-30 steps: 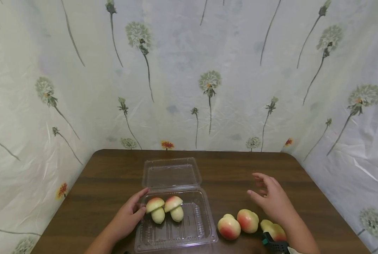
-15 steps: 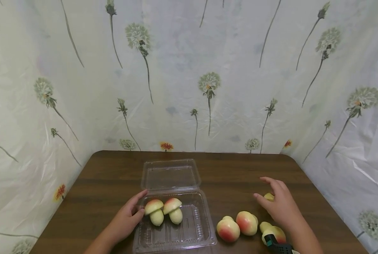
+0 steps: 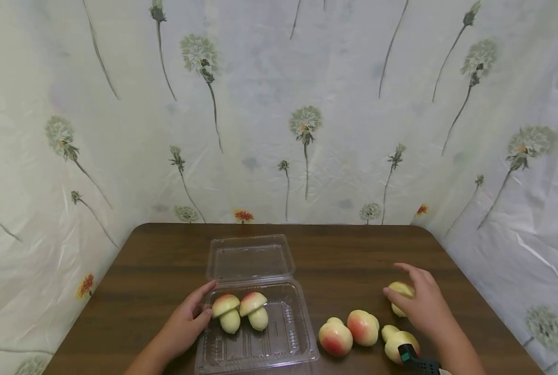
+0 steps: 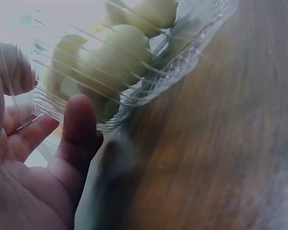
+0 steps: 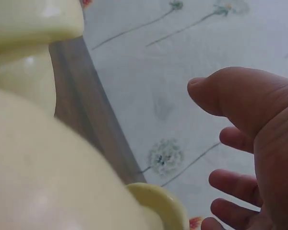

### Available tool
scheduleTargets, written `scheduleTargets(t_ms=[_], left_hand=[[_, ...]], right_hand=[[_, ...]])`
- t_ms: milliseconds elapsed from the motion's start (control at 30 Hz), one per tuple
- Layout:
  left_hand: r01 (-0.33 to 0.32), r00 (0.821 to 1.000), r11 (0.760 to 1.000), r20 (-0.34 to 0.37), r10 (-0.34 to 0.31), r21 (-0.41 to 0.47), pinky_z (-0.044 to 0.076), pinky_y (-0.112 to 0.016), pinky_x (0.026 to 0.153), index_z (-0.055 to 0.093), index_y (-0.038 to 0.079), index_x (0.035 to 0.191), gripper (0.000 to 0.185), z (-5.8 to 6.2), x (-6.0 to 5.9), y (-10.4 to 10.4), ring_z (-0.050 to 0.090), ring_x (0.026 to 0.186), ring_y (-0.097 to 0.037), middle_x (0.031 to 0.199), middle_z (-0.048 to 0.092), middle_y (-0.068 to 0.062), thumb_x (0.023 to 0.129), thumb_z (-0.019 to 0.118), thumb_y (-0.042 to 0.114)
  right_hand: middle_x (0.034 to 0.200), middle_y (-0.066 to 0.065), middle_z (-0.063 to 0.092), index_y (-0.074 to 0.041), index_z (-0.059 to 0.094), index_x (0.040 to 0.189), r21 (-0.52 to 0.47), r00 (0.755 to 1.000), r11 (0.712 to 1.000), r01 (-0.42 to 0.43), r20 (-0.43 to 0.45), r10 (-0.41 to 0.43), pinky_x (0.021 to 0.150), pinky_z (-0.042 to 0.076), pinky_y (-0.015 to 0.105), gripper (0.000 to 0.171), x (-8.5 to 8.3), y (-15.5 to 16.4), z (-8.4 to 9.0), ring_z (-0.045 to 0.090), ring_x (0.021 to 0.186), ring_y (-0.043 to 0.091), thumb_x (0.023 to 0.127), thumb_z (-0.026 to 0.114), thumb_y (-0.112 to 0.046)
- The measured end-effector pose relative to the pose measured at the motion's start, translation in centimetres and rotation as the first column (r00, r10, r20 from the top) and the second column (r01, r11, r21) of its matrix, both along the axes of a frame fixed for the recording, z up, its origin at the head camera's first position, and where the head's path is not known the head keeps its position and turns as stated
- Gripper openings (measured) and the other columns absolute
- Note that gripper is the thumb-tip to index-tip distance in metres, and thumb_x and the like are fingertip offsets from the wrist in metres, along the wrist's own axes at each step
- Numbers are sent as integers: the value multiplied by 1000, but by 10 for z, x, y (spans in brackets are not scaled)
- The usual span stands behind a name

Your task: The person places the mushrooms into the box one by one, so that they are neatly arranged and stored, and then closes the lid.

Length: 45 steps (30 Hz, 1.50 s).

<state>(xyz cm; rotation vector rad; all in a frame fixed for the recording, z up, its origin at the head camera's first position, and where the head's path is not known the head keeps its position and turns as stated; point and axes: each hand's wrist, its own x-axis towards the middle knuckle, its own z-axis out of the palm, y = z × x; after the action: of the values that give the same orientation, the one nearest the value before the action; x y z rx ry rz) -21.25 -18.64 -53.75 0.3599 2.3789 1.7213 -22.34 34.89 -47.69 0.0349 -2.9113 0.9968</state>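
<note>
Right hand [image 3: 421,304], fingers curled over the peach [image 3: 399,290] on the surface beyond the other fruit; left hand [image 3: 185,322] relaxed, steadying the box [image 3: 279,344]; advise a full-fingered, gentle grip before lifting.

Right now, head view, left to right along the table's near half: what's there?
left hand → clear clamshell box holding two mushrooms → two mushrooms on the table → right hand over a pale mushroom.

Six peach-coloured toy mushrooms [image 3: 335,337]: two in one clear clamshell box [image 3: 251,260], four on table [image 3: 344,260]
</note>
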Motion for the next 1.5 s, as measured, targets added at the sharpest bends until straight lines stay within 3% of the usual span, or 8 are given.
scheduleTargets(t_ms=[167,400,600,800,1067,1500], left_hand=[[-27,1000,1000,12,27,-3,59,-30,80,34,18,164,64,-1,-1,0,62,115,-16,170,32,-9,105,56,7],[-23,999,999,23,24,-35,58,-30,79,34,21,164,63,1,-2,-1,63,111,-18,170,32,-6,106,56,9],[-26,999,999,18,26,-32,58,-29,77,34,20,164,64,1,-1,-1,64,108,-17,170,32,-8,106,57,8],[-19,1000,1000,15,19,-16,58,-29,78,33,18,164,64,0,-1,-1,64,108,-16,170,31,-9,106,56,7],[-6,1000,1000,6,6,-23,58,-29,78,32,15,165,64,-1,-1,-2,64,109,-15,170,30,-12,106,56,8],[25,1000,1000,12,-25,12,58,-30,80,31,13,165,63,1,0,-2,61,120,-24,171,25,-17,107,55,8]], right_hand=[[155,37,33,-3,37,158,20,1000,1000,-14,-1,14,99,39,76,86,-2,5,-4,32,139,57,96,74,-50],[155,41,26,-2,31,161,16,997,1000,-24,71,23,96,39,79,90,0,7,-12,31,136,61,96,75,-46],[151,41,32,0,34,158,45,997,998,-36,66,33,96,42,76,86,-1,11,-15,36,134,60,96,76,-42],[144,41,41,4,39,154,83,998,996,-36,63,31,93,47,67,83,-4,16,-21,41,130,56,94,78,-38],[143,44,35,4,35,156,75,989,996,-43,147,32,81,54,49,86,-8,24,-28,46,123,56,93,78,-38],[128,35,56,2,40,152,117,998,991,-59,41,54,88,52,57,85,-12,31,-48,54,117,50,84,87,-21]])
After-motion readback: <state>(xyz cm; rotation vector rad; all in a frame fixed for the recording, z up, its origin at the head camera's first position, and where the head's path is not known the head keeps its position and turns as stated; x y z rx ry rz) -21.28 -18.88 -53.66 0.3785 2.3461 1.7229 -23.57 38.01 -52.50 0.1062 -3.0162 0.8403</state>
